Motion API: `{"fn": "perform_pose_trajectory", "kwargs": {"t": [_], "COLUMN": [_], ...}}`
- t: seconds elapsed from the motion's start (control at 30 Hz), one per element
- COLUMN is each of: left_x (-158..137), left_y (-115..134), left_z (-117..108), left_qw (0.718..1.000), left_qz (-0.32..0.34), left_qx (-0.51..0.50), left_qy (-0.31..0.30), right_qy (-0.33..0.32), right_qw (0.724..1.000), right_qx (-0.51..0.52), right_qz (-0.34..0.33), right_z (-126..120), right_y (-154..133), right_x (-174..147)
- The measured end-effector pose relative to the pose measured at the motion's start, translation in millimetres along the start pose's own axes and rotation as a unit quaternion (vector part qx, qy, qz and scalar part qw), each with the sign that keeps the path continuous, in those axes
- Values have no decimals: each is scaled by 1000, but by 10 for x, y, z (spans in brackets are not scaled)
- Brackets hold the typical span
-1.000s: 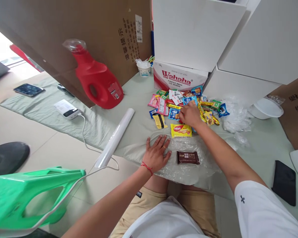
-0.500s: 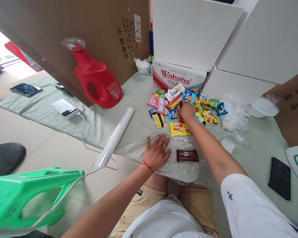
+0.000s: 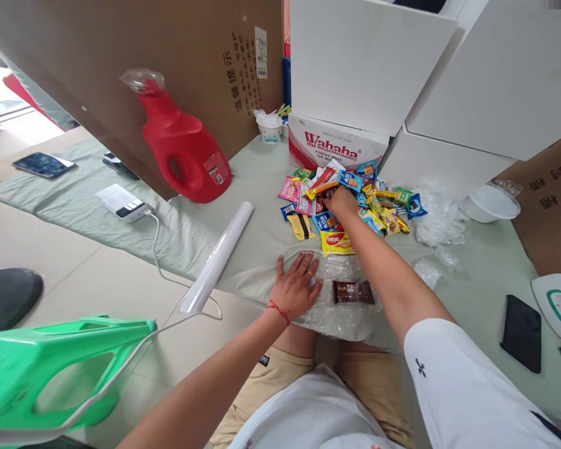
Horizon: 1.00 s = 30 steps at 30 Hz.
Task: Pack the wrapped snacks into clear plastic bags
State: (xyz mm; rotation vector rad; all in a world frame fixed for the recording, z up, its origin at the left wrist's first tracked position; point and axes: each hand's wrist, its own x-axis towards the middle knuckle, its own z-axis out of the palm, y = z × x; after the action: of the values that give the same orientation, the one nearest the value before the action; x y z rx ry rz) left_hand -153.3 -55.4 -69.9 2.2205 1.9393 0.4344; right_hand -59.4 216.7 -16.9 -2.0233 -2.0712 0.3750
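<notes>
My left hand [image 3: 295,288] lies flat with fingers spread on the cloth, touching the edge of a clear plastic bag [image 3: 330,324]. Just right of it, on the plastic, rests a dark brown snack packet [image 3: 354,292]. My right hand [image 3: 341,204] is in a pile of small wrapped snacks, its fingers curled down and partly hidden; what they pinch is unclear. Around it are a blue packet [image 3: 350,180], an orange-yellow wrapper [image 3: 322,189], pink packets [image 3: 307,201] and a yellow-and-black packet [image 3: 301,227]. A yellow nabati packet [image 3: 335,242] lies below my right wrist, partly covered by the forearm.
Behind the pile stands a Wahaha carton [image 3: 339,142]. A red jug [image 3: 186,149], a plastic film roll [image 3: 218,257] and a power bank with cable [image 3: 124,204] are left. Crumpled plastic [image 3: 439,218], a white bowl [image 3: 489,202] and a black phone [image 3: 521,333] lie right.
My right hand has shifted slightly left within the pile. The orange-yellow wrapper and nearby blue and white packets have moved or tilted. My left hand stays put.
</notes>
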Motion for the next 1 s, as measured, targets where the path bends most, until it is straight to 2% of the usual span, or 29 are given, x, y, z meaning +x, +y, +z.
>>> {"fn": "perform_pose_trajectory", "kwargs": {"t": [0.1, 0.23, 0.47, 0.63, 0.77, 0.87, 1.0], "left_x": [1, 4, 8, 15, 18, 21, 31], "left_y": [0, -2, -7, -20, -24, -15, 5], "left_z": [2, -1, 6, 26, 32, 32, 25], "left_qw": [1000, 1000, 1000, 1000, 1000, 1000, 1000], "left_qz": [2, 4, -3, -11, -2, -5, -10], "left_qx": [2, 3, 4, -1, -1, 7, 17], "left_qy": [2, 0, -6, -6, -12, -10, -14], "right_qy": [-22, -39, -64, -85, -140, -251, -415], "right_qw": [1000, 999, 997, 996, 987, 957, 853], "right_qx": [-2, 17, 22, -8, -43, 26, 178], "right_qz": [-13, 16, 32, 7, -61, -145, -261], "right_z": [46, 58, -62, -429, -869, -1115, -1158], "right_y": [-28, -24, -15, 102, 340, 579, 873], "right_x": [-2, 56, 77, 70, -109, -447, -991]}}
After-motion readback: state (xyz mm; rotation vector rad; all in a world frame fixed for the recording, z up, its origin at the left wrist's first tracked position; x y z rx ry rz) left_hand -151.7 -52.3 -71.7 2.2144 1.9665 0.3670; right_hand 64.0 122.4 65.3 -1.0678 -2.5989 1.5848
